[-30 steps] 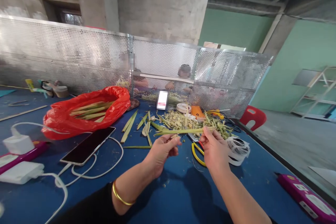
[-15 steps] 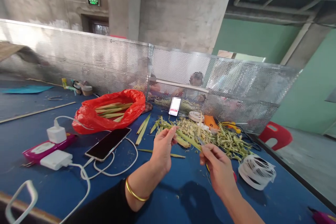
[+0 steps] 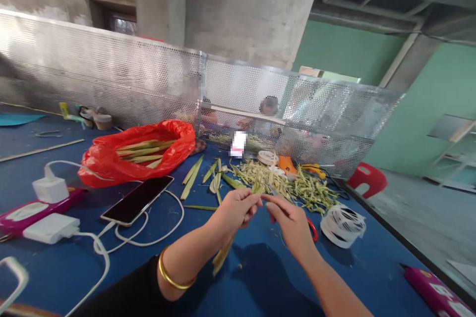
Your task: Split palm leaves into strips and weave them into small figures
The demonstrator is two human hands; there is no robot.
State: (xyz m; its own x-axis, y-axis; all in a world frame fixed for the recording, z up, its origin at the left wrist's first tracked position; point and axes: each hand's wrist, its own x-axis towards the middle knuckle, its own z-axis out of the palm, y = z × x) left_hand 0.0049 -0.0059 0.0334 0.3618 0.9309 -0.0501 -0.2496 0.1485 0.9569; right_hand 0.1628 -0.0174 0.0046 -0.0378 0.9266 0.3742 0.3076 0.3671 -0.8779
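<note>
A long green-yellow leaf strip (image 3: 222,259) is gripped in my left hand (image 3: 240,208), its lower end hanging below the palm. The black-sleeved left wrist wears a gold bangle (image 3: 171,277). My right hand (image 3: 292,223) meets the left at the fingertips, its fingers closed; whatever they pinch is hidden. Beyond the right fingers shows a metal blade tip (image 3: 272,190), and beside that hand a red loop handle (image 3: 312,230), probably of scissors lying on the table. Several loose leaf strips (image 3: 192,178) lie ahead on the blue table (image 3: 156,262).
Piles of pale shreds (image 3: 262,176) and green shreds (image 3: 316,190) lie ahead. A red plastic bag (image 3: 92,158) holds more strips. Around them are a phone (image 3: 137,200), purple power strip (image 3: 70,200), white coil (image 3: 342,225) and orange object (image 3: 287,165). A perforated metal screen (image 3: 148,79) crosses behind; people show through it.
My hands have come together; before, they held the strip stretched between them. The strip now hangs down below my left hand. The view has turned slightly right.
</note>
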